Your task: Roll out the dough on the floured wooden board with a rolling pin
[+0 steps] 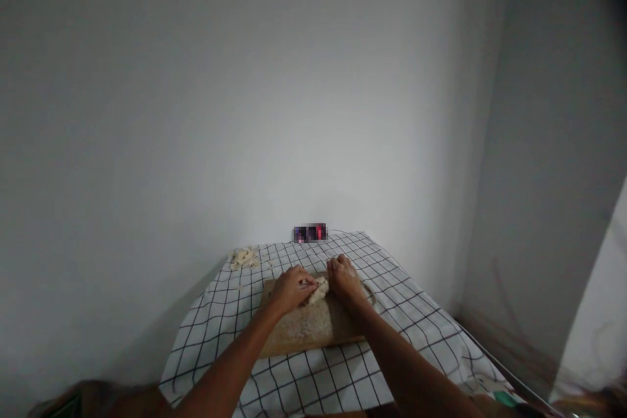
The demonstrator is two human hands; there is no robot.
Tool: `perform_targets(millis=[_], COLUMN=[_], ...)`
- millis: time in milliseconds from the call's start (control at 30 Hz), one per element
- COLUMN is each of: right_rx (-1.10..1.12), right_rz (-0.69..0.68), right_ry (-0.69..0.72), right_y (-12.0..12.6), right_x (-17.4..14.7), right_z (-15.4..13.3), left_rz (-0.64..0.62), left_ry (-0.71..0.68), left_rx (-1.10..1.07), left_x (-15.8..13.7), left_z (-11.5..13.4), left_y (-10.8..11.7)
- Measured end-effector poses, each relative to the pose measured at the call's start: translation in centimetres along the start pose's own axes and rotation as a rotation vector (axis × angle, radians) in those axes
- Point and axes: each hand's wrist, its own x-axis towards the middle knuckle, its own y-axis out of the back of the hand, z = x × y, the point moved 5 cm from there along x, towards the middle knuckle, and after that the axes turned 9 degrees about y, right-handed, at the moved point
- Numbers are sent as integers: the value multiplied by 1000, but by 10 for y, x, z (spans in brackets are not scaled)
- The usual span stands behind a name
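Observation:
A lump of pale dough (pixel 319 290) lies on a floured wooden board (pixel 304 330). At its left side, my left hand (pixel 292 287) is closed, with thumb and fingers pinching the dough's edge. My right hand (pixel 344 279) has its fingers curled down against the dough's right end. Part of the dough is hidden by both hands. Flour is spread over the front of the board.
The board rests on a table with a white checked cloth (pixel 210 333). Pale dough scraps (pixel 243 258) lie at the back left corner. A dark, blurred-out object (pixel 310 233) stands against the back wall. Another wall rises at the right.

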Motion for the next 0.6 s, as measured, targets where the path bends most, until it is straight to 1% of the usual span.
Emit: perform_targets(millis=[133, 233, 367, 467, 600], right_rx=[115, 167, 174, 159, 79], right_rz=[-62, -50, -18, 3, 11], right_ry=[-76, -144, -103, -97, -85], right_y=[-2, 3, 6, 8, 10], right_x=[-1, -1, -3, -8, -12], right_z=[3, 6, 7, 7, 1], left_rz=[-63, -80, -99, -153, -217], left_ry=[-41, -50, -31, -17, 24], left_rx=[-20, -35, -96, -159, -133], left_x=[-8, -10, -4, 5, 13], left_z=[6, 4, -9, -19, -25], left_y=[-1, -3, -11, -18, -15])
